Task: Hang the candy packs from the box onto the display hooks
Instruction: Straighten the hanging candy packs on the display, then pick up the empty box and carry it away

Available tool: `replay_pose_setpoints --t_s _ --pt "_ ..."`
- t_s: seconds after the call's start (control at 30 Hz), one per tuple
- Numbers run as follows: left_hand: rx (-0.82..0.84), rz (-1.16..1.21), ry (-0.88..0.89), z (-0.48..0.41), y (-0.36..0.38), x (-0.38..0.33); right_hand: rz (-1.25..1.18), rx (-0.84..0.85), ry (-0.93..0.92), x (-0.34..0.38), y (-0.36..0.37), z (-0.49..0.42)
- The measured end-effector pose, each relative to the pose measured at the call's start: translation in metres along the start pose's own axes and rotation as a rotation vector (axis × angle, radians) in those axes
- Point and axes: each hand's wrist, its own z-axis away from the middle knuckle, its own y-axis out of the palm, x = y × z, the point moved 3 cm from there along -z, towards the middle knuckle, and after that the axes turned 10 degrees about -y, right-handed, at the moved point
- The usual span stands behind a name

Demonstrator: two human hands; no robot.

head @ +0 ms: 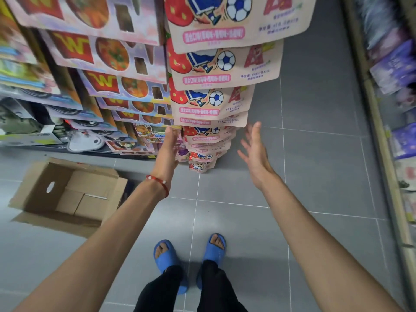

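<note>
**Risk: column of hung packs gets knocked, hooks unverified**

Person stands in blue slippers [167, 260] on the grey tile floor [315, 165], both arms reaching forward.

Box [40, 188] sits open on the floor, just left of the left arm. Only bare cardboard flaps show inside and no packs are visible, so stocking is likely at or near its end.

Left hand [167, 147] has its fingers stretched out straight, tips at the left edge of the candy packs [225, 66]. It holds nothing visible.

Right hand [255, 152] has its fingers splayed wide and empty, just beside the column's right edge (motion-blurred, contact cannot be told).

The candy packs hang in one overlapping column from top of frame down close to the floor. The hooks are hidden behind them.

Failure modes, as judged:
- The hands bracket the lower packs. A sideways push would swing the column and could slip a pack off its hook.
- With the hooks out of sight, seating of the last pack can't be confirmed.
- The left hand is tight against the neighbouring "W" packs [108, 57] and could snag one.
- The box lies near the feet, so a step left could trip.
- The shelf on the right [391, 70] is well apart and poses no risk.
</note>
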Motion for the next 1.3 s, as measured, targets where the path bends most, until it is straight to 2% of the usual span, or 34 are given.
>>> replay_pose_setpoints --t_s 0.33,0.77,0.97,1.3 --pt "0.004 -0.008 -0.054 0.064 -0.107 0.027 0.035 0.126 0.084 0.000 0.109 0.125" --pt "-0.059 0.154 -0.123 0.115 -0.350 0.072 0.076 0.233 0.136 -0.031 0.319 0.235" --pt "-0.215 0.165 -0.147 0.112 -0.447 0.079 0.128 0.300 0.176 -0.042 0.396 0.243" --pt "-0.400 0.177 -0.227 0.045 -0.559 0.058 0.173 0.372 0.312 -0.068 0.517 0.186"
